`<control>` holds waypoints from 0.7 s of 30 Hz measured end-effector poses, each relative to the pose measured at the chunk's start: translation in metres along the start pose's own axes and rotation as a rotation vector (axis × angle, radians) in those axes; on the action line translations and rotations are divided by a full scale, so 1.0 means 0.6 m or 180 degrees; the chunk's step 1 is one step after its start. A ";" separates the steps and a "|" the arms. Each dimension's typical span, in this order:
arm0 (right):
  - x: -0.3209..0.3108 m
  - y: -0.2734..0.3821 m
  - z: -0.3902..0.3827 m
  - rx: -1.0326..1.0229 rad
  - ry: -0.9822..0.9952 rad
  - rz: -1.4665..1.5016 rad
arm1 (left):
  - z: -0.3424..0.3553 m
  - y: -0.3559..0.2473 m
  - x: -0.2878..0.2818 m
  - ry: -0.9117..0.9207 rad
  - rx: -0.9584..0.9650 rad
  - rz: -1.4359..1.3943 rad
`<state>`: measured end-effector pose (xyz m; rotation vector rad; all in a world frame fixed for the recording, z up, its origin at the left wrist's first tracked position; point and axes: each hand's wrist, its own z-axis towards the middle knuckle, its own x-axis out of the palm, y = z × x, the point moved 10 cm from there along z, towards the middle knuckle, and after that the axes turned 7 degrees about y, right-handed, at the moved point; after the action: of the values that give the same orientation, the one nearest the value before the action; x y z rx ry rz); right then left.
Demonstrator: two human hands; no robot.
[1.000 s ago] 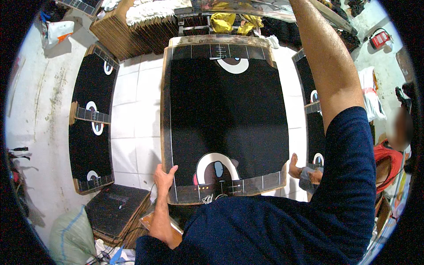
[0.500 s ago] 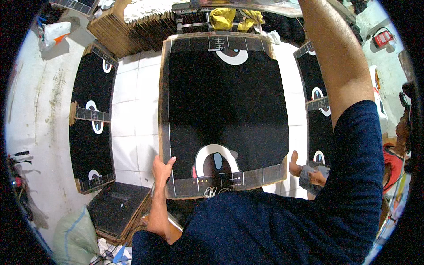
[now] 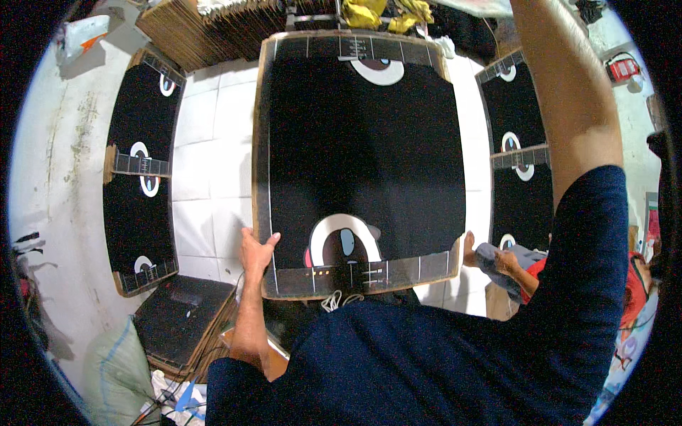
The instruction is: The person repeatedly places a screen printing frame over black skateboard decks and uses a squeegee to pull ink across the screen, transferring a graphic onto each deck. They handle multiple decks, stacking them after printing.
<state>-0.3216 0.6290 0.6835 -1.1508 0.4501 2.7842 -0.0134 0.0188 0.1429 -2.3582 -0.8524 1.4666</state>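
While I watch through the head camera, I have the left hand [image 3: 257,250] closed on the near part of the left edge of a board [image 3: 262,142], thumb laid over the top face and fingers along the outer side. The right hand is out of my sight, so I cannot tell its grip; its forearm [image 3: 579,78] runs out through the upper edge, far to the right of the left-hand grip.

The board stretches away from the grip, to its right. A black cloth [image 3: 366,153] covers most of it, with one printed eye shape [image 3: 325,231] just right of the grip and another at the far end.

Well left of the grip I see a row of boards [image 3: 143,164] bearing similar black pieces; a matching row [image 3: 531,154] lies far to the right. Nearer me than the grip, on its left, sit a stack of dark slabs [image 3: 186,316] and a pale sack [image 3: 112,362]. Right of the grip, beyond the board, I make out a co-worker's hand [image 3: 506,263] and red garment [image 3: 634,298]. Yellow cloth [image 3: 364,13] lies past the board's far end.
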 end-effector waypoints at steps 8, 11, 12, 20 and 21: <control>-0.029 -0.004 -0.138 -0.0095 -0.0326 0.0316 | 0.007 -0.047 -0.002 -0.0119 0.0134 0.0899; -0.042 0.006 -0.227 -0.0606 -0.0764 0.0137 | 0.017 -0.198 -0.043 -0.0670 0.0782 0.1141; -0.003 -0.031 -0.248 -0.0089 0.0014 0.0219 | 0.022 -0.272 -0.055 -0.0619 0.1348 0.0352; 0.058 -0.028 -0.605 -0.0600 -0.0120 0.0642 | 0.060 -0.547 0.049 0.1000 0.0020 -0.5798; 0.078 -0.035 -0.636 -0.0569 0.0013 0.0655 | 0.059 -0.520 0.084 0.0910 -0.0503 -0.5527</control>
<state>-0.0933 0.5310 0.3892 -1.2086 0.3434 3.0540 -0.1375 0.2954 0.2396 -0.8980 -2.0326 0.2675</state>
